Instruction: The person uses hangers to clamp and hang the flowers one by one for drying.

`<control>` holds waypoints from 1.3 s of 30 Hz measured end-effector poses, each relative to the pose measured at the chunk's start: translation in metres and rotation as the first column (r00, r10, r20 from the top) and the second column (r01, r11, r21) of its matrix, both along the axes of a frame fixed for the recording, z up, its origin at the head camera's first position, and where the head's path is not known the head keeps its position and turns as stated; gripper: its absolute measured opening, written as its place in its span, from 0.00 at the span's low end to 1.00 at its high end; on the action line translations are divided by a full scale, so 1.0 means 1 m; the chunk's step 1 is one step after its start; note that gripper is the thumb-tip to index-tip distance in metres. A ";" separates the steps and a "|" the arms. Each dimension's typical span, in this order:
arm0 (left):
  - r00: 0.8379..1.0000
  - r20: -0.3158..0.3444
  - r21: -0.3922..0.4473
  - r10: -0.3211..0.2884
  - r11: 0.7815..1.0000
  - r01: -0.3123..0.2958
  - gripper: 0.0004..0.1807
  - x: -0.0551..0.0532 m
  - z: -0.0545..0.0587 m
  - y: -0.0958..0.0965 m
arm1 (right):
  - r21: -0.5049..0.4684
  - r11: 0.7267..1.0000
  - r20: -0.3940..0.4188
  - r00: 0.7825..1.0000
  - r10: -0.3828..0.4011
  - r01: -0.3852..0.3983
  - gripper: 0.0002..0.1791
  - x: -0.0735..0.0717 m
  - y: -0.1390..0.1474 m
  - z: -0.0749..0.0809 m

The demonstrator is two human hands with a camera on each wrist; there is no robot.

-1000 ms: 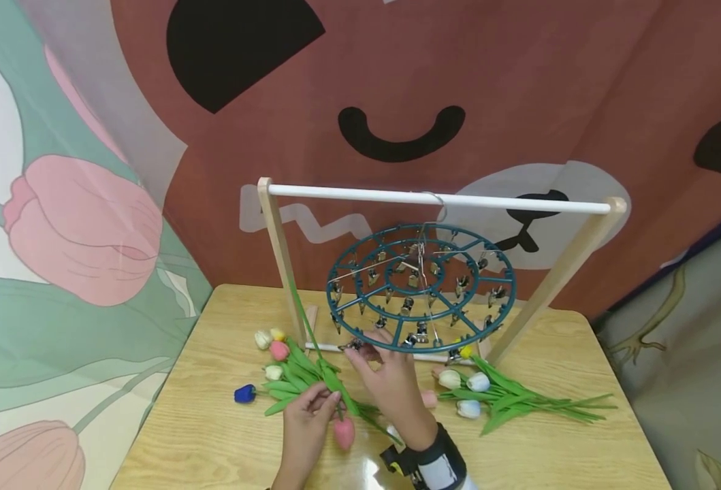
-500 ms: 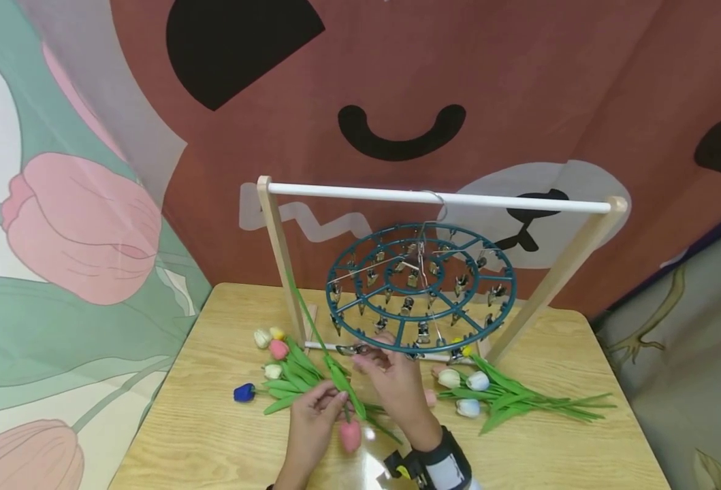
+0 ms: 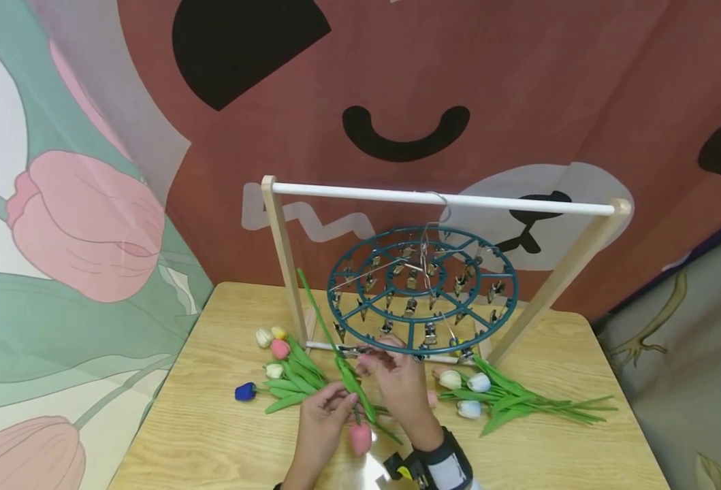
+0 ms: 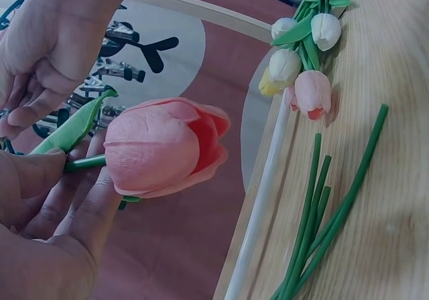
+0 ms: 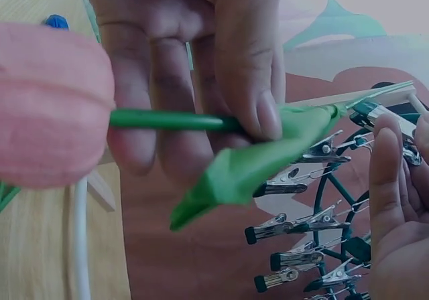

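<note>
In the head view my left hand (image 3: 323, 422) pinches the green stem of a pink tulip (image 3: 360, 439) just behind its head. The flower points down toward me, and the leafy stem slants up and away to the left of the round hanger. My right hand (image 3: 399, 384) pinches a metal clip (image 3: 354, 352) at the hanger's near left rim. In the right wrist view the far end of the stem overlaps this clip (image 5: 395, 122), close to its dark-tipped jaws. The teal round hanger (image 3: 418, 318) carries many other dangling clips.
A wooden stand (image 3: 283, 258) with a white top bar (image 3: 366, 193) supports the hanger. Tulips lie on the table (image 3: 188, 422) on both sides: a left bunch (image 3: 293, 384) with a blue tulip (image 3: 246, 391), and a right bunch (image 3: 507, 395). A patterned cloth (image 3: 519, 82) hangs behind.
My left hand has moved a little right with the tulip, and the stem's far end has dropped and come nearer the clip. My right hand has shifted slightly right, still at the hanger's near rim.
</note>
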State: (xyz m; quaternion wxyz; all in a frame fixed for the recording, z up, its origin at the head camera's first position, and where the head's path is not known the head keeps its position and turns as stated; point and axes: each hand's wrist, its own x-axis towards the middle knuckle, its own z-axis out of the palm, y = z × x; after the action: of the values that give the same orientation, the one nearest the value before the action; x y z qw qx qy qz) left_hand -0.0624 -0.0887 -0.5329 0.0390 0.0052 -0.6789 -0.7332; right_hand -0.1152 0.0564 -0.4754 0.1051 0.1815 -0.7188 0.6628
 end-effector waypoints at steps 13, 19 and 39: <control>1.000 0.019 0.015 -0.025 1.000 0.024 0.13 0.001 0.001 0.004 | -0.040 0.999 -0.039 0.999 0.024 -0.026 0.07 -0.002 -0.003 -0.003; 0.999 0.013 0.026 -0.035 0.999 0.035 0.12 0.000 0.000 0.006 | -0.041 0.999 -0.036 0.999 0.028 -0.029 0.08 -0.003 -0.005 -0.005; 0.999 -0.023 -0.013 0.028 1.000 -0.028 0.11 -0.004 -0.003 0.008 | -0.003 1.000 0.036 0.999 -0.002 0.003 0.15 0.001 -0.006 -0.011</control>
State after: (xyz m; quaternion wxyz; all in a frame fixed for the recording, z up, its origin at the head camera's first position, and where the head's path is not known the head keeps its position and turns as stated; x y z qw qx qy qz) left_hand -0.0669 -0.0810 -0.5359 0.0570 0.0059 -0.6833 -0.7279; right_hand -0.1141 0.0501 -0.4866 0.0933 0.1686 -0.7198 0.6669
